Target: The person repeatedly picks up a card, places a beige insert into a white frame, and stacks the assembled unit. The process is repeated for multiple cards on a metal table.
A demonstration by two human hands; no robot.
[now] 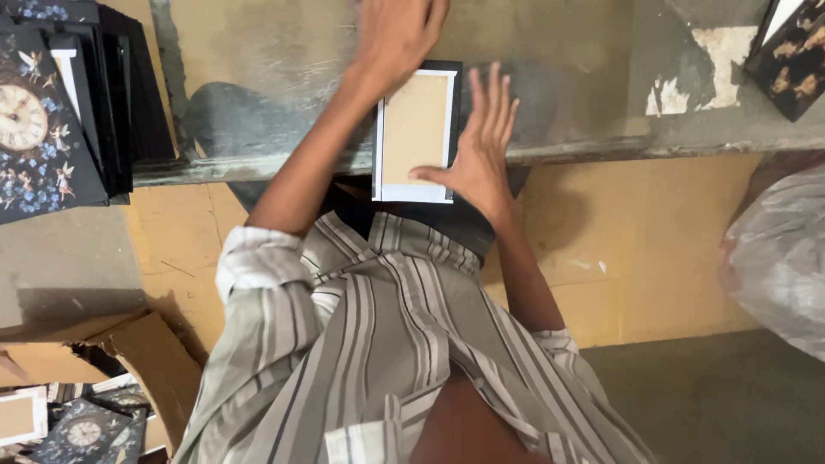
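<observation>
– At the bench edge (601, 150), half hanging over it: flat black piece (416, 129) with a tan card middle and a white margin down the left and along the bottom. Left hand (395, 39) laid flat on the far end, right hand (477, 155) beside the right edge with fingers (491, 99) spread wide and the thumb pressing on the tan card. Nothing gripped, just pushing down. Looks about mid-way on this one: card placed and seated, pressing going on.

– Agreed on the pressing. Hard to call anything finished though. Stack of clock-print covers (43, 112) far left, probably done already or maybe just waiting, no way to know. More of the same in the torn cardboard box (86, 421) bottom left.

– Hidden bits?

– Plenty. Left fingertips cut off by the top of the shot, so only guessing they lie flat. Far end of the piece buried under that palm. Underside not visible, so can't say what print it carries. No glue or tool anywhere in view. Dark mottled box (795, 51) top right mostly cropped, plastic bag (773, 258) on the right too cloudy to read.
</observation>
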